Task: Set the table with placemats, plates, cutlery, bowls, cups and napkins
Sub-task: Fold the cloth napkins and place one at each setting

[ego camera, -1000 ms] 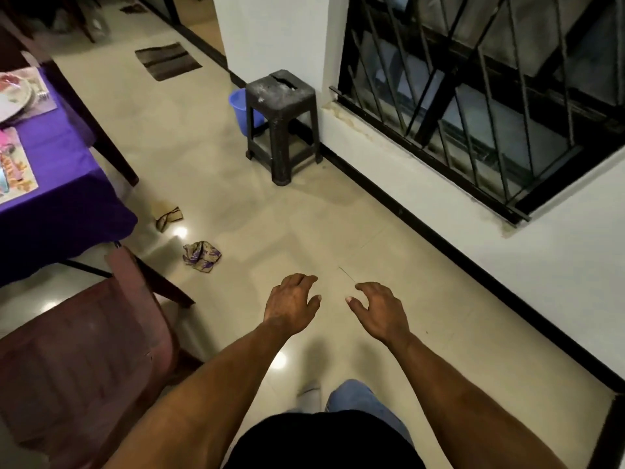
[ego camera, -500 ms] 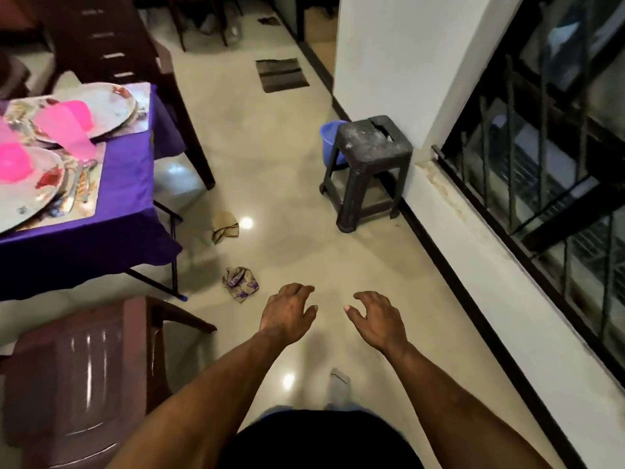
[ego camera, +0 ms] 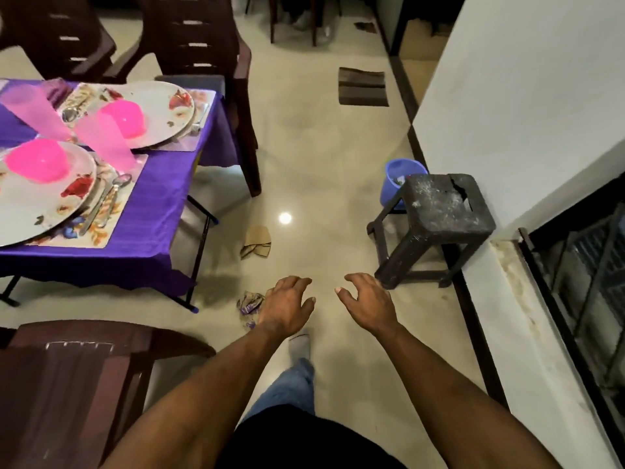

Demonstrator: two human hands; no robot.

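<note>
My left hand (ego camera: 287,304) and my right hand (ego camera: 368,301) hover empty over the floor, fingers loosely curled, palms down. A crumpled patterned napkin (ego camera: 249,304) lies on the floor just left of my left hand. A folded brownish napkin (ego camera: 257,241) lies farther ahead. At the left stands the table with a purple cloth (ego camera: 159,198). It carries two floral plates (ego camera: 159,130) (ego camera: 44,204) on placemats (ego camera: 108,228), pink bowls (ego camera: 123,118) (ego camera: 37,160), pink cups (ego camera: 105,143) (ego camera: 30,110) and cutlery (ego camera: 105,201).
A dark stool (ego camera: 436,214) stands at the right by the white wall, a blue bucket (ego camera: 397,181) behind it. Brown chairs stand at the near left (ego camera: 77,377) and beyond the table (ego camera: 209,42). A floor mat (ego camera: 362,86) lies far ahead. A barred window (ego camera: 581,275) is at the right.
The view has swung left and forward: the table and its settings have come into sight, the stool has shifted right. Both hands stay empty, held out in front.
</note>
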